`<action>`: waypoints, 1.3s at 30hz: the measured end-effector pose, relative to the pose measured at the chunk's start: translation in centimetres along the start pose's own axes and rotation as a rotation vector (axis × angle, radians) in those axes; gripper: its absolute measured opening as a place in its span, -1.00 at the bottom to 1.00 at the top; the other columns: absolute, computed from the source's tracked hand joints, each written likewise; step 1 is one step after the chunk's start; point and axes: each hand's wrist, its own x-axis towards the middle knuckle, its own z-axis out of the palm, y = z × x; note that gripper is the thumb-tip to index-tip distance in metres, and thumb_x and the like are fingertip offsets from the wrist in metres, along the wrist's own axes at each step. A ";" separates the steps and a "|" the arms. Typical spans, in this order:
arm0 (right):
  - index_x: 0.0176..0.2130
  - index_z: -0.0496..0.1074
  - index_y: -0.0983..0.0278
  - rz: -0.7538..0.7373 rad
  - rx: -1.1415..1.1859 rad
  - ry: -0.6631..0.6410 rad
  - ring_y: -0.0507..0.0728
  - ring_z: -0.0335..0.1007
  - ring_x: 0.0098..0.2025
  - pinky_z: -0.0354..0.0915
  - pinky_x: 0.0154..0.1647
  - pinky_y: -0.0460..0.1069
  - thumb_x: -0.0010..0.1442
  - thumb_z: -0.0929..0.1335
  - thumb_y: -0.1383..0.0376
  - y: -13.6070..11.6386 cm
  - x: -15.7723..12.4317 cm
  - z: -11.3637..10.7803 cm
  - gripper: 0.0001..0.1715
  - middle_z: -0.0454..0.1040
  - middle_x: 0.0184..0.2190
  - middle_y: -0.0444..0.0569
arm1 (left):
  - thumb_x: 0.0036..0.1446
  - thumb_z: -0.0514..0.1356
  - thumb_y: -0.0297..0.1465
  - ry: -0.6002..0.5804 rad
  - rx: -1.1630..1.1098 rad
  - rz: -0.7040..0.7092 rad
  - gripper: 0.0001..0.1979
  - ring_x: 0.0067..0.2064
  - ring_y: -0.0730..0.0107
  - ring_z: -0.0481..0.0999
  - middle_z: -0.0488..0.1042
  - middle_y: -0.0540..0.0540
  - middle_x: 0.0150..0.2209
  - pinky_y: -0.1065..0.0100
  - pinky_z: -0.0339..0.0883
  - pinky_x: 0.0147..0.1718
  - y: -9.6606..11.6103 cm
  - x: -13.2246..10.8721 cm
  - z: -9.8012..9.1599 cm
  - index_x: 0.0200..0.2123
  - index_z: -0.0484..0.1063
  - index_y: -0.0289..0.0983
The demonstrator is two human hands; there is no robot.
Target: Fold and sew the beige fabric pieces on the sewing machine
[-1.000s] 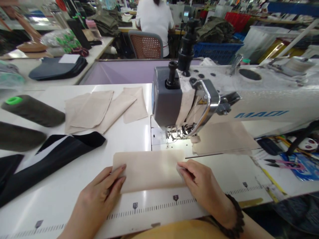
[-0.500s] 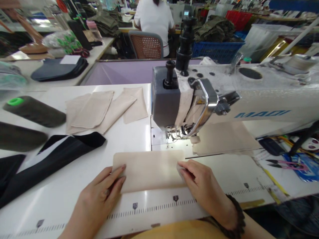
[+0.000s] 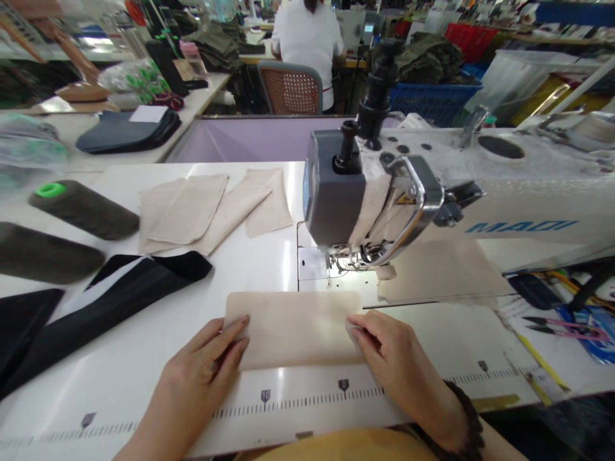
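Observation:
A beige rectangular fabric piece [image 3: 298, 330] with rounded corners lies in front of the sewing machine [image 3: 336, 186], apart from the needle area. My left hand [image 3: 206, 365] pinches its left edge between thumb and fingers. On the right edge, my right hand [image 3: 384, 339] grips the fabric with thumb and curled fingers, and a dark bracelet circles that wrist. The presser foot [image 3: 353, 261] stands beyond the fabric, lit by the machine lamp. More beige pieces [image 3: 442, 272] lie under the machine arm.
Loose beige pieces [image 3: 187, 208] are spread at the back left. Two dark thread cones [image 3: 91, 211] and black fabric [image 3: 115, 307] lie at the left. Thread snips [image 3: 567, 326] rest at the right. A printed ruler [image 3: 302, 402] runs along the front edge. Ahead, a person in white [image 3: 307, 38] sits.
The whole scene has shifted slightly to the right in view. Both hands keep the same hold on the beige fabric piece, which stays about where it was on the table.

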 end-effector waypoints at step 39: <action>-0.28 0.51 0.20 -0.080 -0.193 -0.040 0.18 0.48 -0.36 0.42 -0.42 -0.08 0.12 0.27 0.09 3.0 -0.1 -0.2 -0.67 0.54 -0.33 -0.04 | 0.10 0.04 -0.46 -0.126 -0.357 -0.362 -0.76 -0.32 0.41 0.43 0.35 -0.11 -0.29 0.40 0.42 -0.29 1.6 0.2 -1.0 -0.18 0.42 -0.33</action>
